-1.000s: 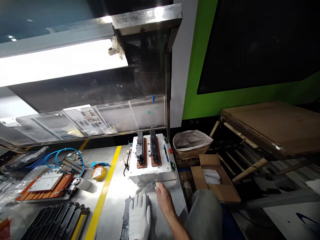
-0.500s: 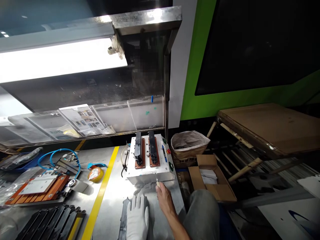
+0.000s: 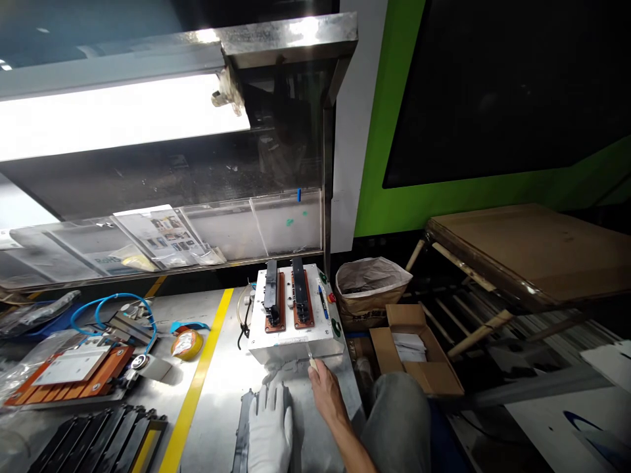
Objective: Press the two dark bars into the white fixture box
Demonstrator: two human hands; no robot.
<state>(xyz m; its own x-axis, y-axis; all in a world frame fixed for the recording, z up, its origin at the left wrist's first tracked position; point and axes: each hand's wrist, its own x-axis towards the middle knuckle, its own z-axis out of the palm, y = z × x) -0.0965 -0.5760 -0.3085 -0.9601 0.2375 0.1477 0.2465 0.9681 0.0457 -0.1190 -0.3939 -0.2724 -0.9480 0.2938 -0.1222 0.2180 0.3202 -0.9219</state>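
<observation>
My left hand (image 3: 269, 427), in a white glove, lies with its fingers stretched out over a long black plastic part (image 3: 241, 430) on the metal bench. My bare right hand (image 3: 326, 392) is closed around a small tool with a pale handle (image 3: 312, 362); its tip points up toward the front of a white fixture box (image 3: 290, 353). On that box, two long black parts (image 3: 300, 289) stand in brown holders. A blue pen (image 3: 323, 303) lies on the box, beside the red button (image 3: 332, 298).
Several black parts (image 3: 93, 440) lie at the bench's lower left. Yellow tape (image 3: 202, 368) marks the bench, a tape roll (image 3: 187, 344) beside it. An orange fixture (image 3: 111, 376) with blue hoses sits farther left. A paper sack (image 3: 369, 309) and an open carton (image 3: 436, 364) stand right.
The view has shifted very slightly. Both hands stay where they were, the left flat on the black part and the right still gripping the small tool.
</observation>
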